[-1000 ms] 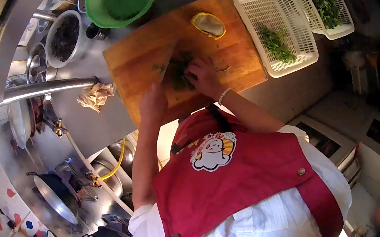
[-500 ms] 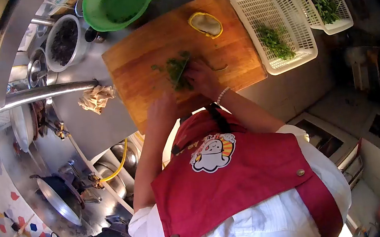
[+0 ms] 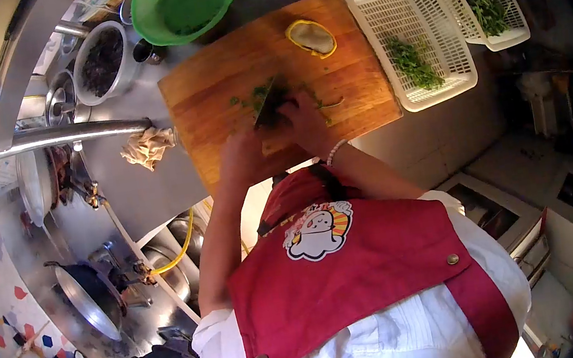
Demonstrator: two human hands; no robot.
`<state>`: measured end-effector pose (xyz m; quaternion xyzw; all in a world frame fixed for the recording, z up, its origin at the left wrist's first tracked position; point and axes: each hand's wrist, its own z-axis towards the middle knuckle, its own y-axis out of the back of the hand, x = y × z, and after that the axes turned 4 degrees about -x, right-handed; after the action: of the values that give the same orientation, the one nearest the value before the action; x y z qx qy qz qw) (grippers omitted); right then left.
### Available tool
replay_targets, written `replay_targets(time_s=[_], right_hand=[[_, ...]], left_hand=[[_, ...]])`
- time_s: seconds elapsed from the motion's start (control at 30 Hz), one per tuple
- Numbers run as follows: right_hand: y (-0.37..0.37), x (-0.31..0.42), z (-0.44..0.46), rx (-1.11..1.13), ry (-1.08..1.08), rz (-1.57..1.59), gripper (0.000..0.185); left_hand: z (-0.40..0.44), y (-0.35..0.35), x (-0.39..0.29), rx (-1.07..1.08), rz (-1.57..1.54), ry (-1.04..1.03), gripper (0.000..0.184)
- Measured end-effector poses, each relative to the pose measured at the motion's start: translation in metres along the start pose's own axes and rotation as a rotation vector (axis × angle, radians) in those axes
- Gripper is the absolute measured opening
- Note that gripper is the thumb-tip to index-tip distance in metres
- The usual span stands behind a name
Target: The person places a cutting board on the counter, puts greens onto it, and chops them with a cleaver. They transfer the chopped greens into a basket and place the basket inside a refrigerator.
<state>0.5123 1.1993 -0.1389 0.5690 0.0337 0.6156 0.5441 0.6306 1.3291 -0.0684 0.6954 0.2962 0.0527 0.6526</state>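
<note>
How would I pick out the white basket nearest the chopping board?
Start at the big wooden chopping board. Along its right edge in view lies a white slotted basket. Unlike its fuller neighbour, it shows bare bottom beside its greens.

Chopped grn herbs (image 3: 258, 96) w/ knife (image 3: 269, 111) angled alongside.

Probably herbs (image 3: 259, 94) on wooden board (image 3: 358, 90)

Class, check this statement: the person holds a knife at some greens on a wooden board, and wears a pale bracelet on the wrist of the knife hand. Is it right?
The bracelet is misplaced: the head view shows it on the wrist of the right hand, while the left hand holds the knife at the greens on the wooden board.
</note>
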Motion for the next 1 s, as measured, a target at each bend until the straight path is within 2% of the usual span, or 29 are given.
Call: replay_targets(time_s=[0.03, 0.17, 0.23, 0.33, 0.43, 0.63, 0.73, 0.83, 0.93, 1.0], right_hand=[[0.004, -0.002, 0.000, 0.007, 0.007, 0.042, 0.032], [0.017, 0.003, 0.005, 0.038, -0.123, 0.086, 0.031], [0.009, -0.004, 0.003, 0.022, -0.108, 0.054, 0.030], [0.015, -0.003, 0.006, 0.006, -0.037, 0.104, 0.026], [0.013, -0.011, 0.004, 0.021, 0.037, 0.091, 0.021], [0.024, -0.011, 0.003, 0.045, 0.092, 0.046, 0.018], [0.028, -0.014, 0.001, 0.040, 0.124, 0.038, 0.019], [0.035, -0.012, 0.001, 0.047, 0.132, 0.059, 0.020], [0.031, -0.015, 0.002, 0.088, 0.083, 0.117, 0.022], [0.030, -0.015, 0.001, 0.115, 0.057, 0.127, 0.024]], left_hand=[[0.000, -0.003, 0.002, -0.022, -0.044, 0.075, 0.015], [-0.015, 0.028, -0.024, -0.063, -0.027, 0.062, 0.011], [-0.025, 0.040, -0.035, -0.083, 0.046, 0.017, 0.011], [-0.027, 0.039, -0.043, 0.072, 0.042, 0.080, 0.010], [-0.020, 0.035, -0.046, 0.119, 0.046, 0.136, 0.012], [-0.008, 0.019, -0.043, 0.138, -0.031, 0.064, 0.016], [-0.001, -0.021, -0.028, 0.092, -0.024, 0.122, 0.014], [0.006, -0.030, -0.009, 0.061, 0.041, -0.090, 0.011], [0.001, -0.007, -0.012, -0.067, -0.142, -0.018, 0.012], [-0.003, 0.014, -0.025, -0.066, -0.093, 0.031, 0.011]])
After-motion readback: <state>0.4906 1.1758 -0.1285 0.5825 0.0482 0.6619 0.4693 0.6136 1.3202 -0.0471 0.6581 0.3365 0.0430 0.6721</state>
